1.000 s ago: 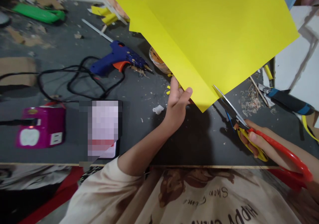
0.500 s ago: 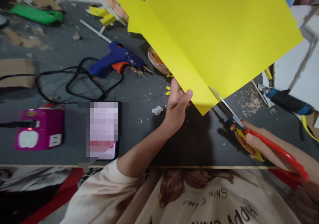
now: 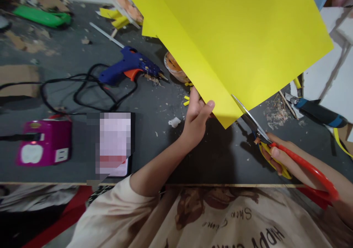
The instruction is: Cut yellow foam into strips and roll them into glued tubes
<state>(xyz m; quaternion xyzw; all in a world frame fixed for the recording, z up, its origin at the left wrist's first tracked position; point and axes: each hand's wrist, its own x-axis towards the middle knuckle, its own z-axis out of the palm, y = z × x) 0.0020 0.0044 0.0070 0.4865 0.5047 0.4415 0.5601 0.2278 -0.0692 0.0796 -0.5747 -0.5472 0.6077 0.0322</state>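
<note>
My left hand (image 3: 196,120) pinches the lower edge of a large folded yellow paper sheet (image 3: 237,45), holding it up over the dark table (image 3: 68,49). In my right hand (image 3: 284,156) are scissors (image 3: 264,137) with red and yellow handles, fingers through the loops. Their silver blades meet the sheet's lower edge a short way right of its bottom corner.
A blue hot glue gun (image 3: 131,64) with a looped black cord (image 3: 82,89) lies at the left. A magenta power block (image 3: 45,141) and a phone (image 3: 114,145) sit near the front edge. A utility knife (image 3: 317,112), white boards (image 3: 331,75) and shavings lie at the right; a green object (image 3: 41,16) at far left.
The scissor blades have moved a little further up into the yellow sheet's lower edge. My left hand keeps its pinch and has barely shifted.
</note>
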